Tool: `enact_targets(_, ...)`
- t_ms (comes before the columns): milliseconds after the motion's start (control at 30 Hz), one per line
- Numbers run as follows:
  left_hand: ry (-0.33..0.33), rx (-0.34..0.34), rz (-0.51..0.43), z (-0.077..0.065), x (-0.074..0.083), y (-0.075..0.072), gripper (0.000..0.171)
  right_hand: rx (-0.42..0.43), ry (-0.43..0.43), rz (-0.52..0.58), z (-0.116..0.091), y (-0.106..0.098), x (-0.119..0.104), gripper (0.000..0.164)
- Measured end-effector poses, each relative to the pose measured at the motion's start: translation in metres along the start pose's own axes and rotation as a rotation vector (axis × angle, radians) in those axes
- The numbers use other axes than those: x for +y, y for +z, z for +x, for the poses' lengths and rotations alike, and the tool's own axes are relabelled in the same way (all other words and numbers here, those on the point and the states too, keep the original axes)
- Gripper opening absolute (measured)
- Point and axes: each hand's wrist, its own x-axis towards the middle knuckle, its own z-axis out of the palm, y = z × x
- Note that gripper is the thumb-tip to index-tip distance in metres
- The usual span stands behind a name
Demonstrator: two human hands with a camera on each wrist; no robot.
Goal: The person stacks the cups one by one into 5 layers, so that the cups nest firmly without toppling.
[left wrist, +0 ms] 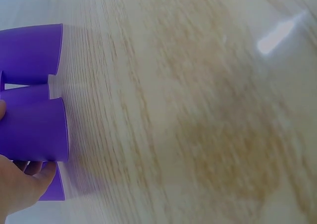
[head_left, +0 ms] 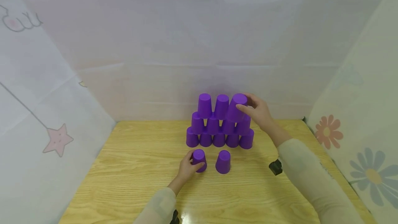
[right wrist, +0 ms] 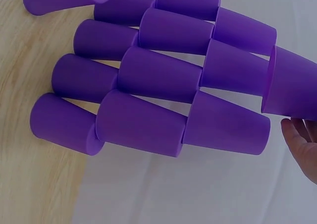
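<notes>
Purple cups stand mouth down in a tiered pyramid on the wooden table. In the head view my right hand grips a purple cup by its sides, in front of the top tier's right end. The right wrist view shows that cup just beyond the top-tier cups; contact cannot be told. Below, in front of the pyramid, my left hand holds another upside-down cup, fingers and thumb around it. A single cup stands to its right, untouched.
A pale cloth wall rises close behind the pyramid. Side cloths with a star and flowers border the table. Black wrist-worn pieces show beside the sleeves.
</notes>
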Motion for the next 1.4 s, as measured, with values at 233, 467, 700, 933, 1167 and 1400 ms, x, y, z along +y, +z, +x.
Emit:
enact_targets(233, -0.009, 0.002, 0.007, 0.001, -0.001, -0.002, 0.050, 0.027, 0.010, 0.023, 0.017, -0.004, 0.013, 0.045)
enact_targets(467, -0.006, 0.004, -0.005, 0.000, 0.000, -0.003, 0.049, 0.053, 0.037, 0.027, 0.028, -0.004, 0.007, 0.049)
enact_targets(700, -0.040, -0.010, 0.017, 0.004, -0.023, -0.006, 0.052, 0.088, 0.062, 0.038, 0.040, -0.004, 0.002, 0.050)
enact_targets(933, -0.029, -0.011, -0.003, -0.001, -0.011, -0.010, 0.052, 0.109, 0.078, 0.040, 0.050, -0.003, 0.001, 0.049)
enact_targets(1167, -0.010, -0.031, -0.006, 0.000, -0.010, -0.009, 0.050, 0.128, 0.075, 0.032, 0.059, -0.004, 0.001, 0.047)
enact_targets(1400, -0.010, -0.049, 0.046, 0.005, -0.023, -0.008, 0.050, 0.140, 0.109, 0.029, 0.065, -0.004, 0.004, 0.048)
